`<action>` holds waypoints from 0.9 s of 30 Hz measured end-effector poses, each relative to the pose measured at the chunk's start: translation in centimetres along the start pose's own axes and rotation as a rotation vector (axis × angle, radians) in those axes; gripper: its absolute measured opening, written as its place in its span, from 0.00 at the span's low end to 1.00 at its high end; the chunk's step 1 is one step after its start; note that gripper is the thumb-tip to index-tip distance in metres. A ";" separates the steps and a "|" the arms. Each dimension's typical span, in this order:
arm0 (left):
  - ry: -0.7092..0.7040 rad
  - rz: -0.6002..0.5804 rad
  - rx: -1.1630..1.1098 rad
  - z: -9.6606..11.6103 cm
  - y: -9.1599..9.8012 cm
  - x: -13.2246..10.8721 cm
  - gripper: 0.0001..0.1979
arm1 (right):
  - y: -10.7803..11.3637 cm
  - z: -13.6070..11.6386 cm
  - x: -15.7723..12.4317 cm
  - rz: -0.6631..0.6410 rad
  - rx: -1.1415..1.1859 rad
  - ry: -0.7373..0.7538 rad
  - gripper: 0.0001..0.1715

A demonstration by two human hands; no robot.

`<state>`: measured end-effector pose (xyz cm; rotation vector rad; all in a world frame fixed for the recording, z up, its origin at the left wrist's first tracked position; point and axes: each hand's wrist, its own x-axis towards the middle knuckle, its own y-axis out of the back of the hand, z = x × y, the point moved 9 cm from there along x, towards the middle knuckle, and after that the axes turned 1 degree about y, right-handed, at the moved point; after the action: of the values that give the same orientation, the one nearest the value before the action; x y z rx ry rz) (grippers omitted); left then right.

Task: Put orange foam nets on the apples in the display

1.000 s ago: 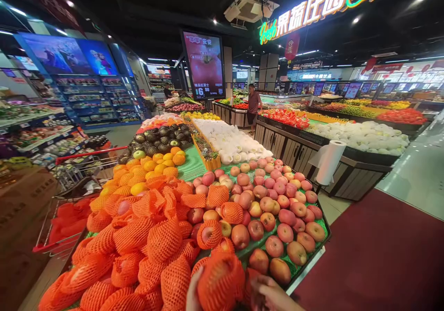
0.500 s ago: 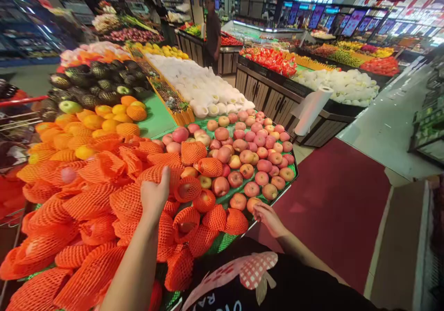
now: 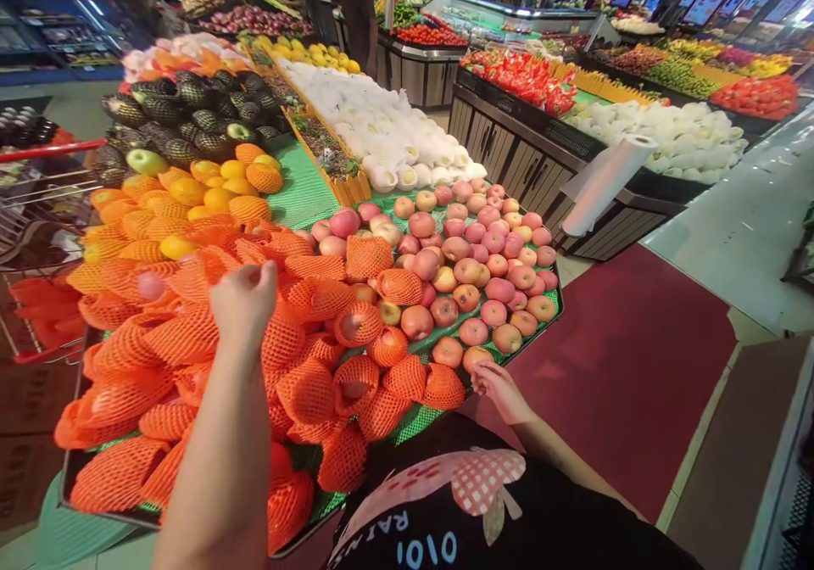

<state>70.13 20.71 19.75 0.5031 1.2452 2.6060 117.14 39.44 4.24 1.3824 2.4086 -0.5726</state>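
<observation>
My left hand [image 3: 245, 303] hovers with its fingers curled into a loose fist over a heap of orange foam fruit nets [image 3: 171, 341]; its back faces me, so I cannot see whether it holds anything. My right hand [image 3: 502, 388] lies at the front edge of the green-lined display tray [image 3: 554, 311], fingers bent together, right beside the nearest apple [image 3: 476, 356]. Nothing shows in that hand. A pile of bare red apples [image 3: 483, 265] fills the tray's right half, and some netted apples [image 3: 356, 324] lie in the middle.
Oranges [image 3: 216, 184], dark green fruit [image 3: 184, 112] and white-netted fruit [image 3: 394, 137] lie further back. A red-handled shopping cart [image 3: 38, 197] stands at the left. A roll of plastic bags [image 3: 607, 184] hangs to the right above a red floor mat [image 3: 636, 366]. A person [image 3: 356, 2] stands far back.
The view has tipped down from the store to the display. My left hand rose off the nets and drew back left into a fist; my right hand stayed at the tray's front edge.
</observation>
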 end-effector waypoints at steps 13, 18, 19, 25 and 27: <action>0.110 0.179 0.026 -3.4 2.0 -0.4 0.10 | 0.3 0.5 -0.3 0.019 -0.005 -0.009 0.32; -0.216 0.576 -0.159 3.7 6.7 -7.3 0.13 | -0.9 -1.7 -1.1 -0.035 -0.070 0.125 0.27; -0.275 0.583 -0.245 5.0 6.4 -9.4 0.12 | -1.9 -2.7 -1.6 -0.094 -0.127 0.176 0.25; -0.321 -0.002 -0.636 10.6 -3.2 -20.1 0.16 | -10.7 -4.7 -6.8 -0.693 -0.382 0.287 0.24; -0.295 -0.147 -0.660 11.3 -5.5 -22.2 0.13 | -11.7 -4.5 -7.0 -0.672 -0.374 0.297 0.24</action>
<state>95.16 24.87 17.29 0.5979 0.2839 2.4934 110.05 31.04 13.50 0.5151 3.0159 -0.0320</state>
